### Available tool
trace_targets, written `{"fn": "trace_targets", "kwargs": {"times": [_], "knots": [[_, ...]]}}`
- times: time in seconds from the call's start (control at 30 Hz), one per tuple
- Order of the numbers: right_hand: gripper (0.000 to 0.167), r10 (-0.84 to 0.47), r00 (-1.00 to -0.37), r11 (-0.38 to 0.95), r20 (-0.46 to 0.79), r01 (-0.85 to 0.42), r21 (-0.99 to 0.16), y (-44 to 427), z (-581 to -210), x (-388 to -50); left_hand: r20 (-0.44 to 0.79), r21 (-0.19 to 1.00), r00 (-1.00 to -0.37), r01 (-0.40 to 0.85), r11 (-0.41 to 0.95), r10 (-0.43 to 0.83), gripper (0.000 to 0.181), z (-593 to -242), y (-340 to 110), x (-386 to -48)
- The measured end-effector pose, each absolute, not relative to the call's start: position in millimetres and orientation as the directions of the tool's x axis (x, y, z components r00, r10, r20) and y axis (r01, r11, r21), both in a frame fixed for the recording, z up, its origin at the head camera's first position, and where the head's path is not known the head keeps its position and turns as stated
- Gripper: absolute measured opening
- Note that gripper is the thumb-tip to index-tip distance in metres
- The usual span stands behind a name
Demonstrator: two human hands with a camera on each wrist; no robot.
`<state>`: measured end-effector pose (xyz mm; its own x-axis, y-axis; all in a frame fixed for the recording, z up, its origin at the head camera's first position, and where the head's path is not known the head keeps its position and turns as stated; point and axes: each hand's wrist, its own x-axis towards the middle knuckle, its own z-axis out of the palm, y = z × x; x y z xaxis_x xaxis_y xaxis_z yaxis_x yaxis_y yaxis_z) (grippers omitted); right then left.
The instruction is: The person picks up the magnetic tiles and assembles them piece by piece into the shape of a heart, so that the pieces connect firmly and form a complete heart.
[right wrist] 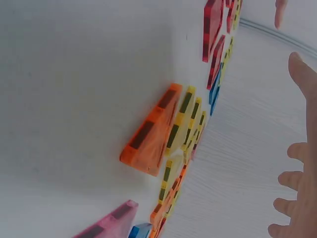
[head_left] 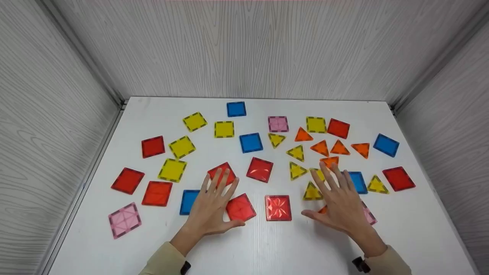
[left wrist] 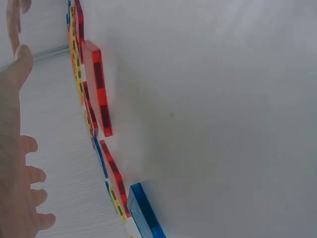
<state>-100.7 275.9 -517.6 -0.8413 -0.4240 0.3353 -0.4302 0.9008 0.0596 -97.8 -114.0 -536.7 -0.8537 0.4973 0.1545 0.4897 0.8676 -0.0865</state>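
Both hands are held palm down with fingers spread, and neither holds anything. The left hand is over a blue square tile and two red square tiles, partly covering them. In the left wrist view a gap shows between that hand and the tiles. My right hand is above yellow triangle tiles, a blue square tile and a mostly covered pink tile. An orange triangle tile lies below it in the right wrist view, apart from the fingers.
Flat translucent tiles lie scattered over the white table: yellow squares, red squares, pink squares, blue squares and orange triangles. Grey wood-grain panels stand at the back and both sides.
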Motion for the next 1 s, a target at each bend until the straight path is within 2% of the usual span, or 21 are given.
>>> {"fn": "trace_targets", "kwargs": {"times": [0.23,0.4,0.6,1.0], "knots": [[0.106,-0.532,-0.803,0.844,0.267,-0.529,0.091,257.3,-534.5,-99.5,0.088,0.012,-0.858,0.51,0.86,0.507,0.109,-546.2,-113.4,-91.4],[0.1,-0.576,-0.794,0.817,0.195,-0.569,0.097,244.5,-541.6,-102.5,0.055,0.007,-0.858,0.511,0.859,0.51,0.106,-547.6,-112.9,-90.8],[0.095,-0.618,-0.783,0.786,0.068,-0.618,0.036,233.4,-545.2,-102.9,-0.002,0.011,-0.855,0.519,0.855,0.519,0.1,-549.2,-113.3,-87.6],[0.08,-0.62,-0.782,0.785,-0.064,-0.619,-0.039,224.8,-544.8,-106.6,-0.061,-0.015,-0.854,0.518,0.855,0.517,0.081,-552.7,-108.5,-85.4]]}}
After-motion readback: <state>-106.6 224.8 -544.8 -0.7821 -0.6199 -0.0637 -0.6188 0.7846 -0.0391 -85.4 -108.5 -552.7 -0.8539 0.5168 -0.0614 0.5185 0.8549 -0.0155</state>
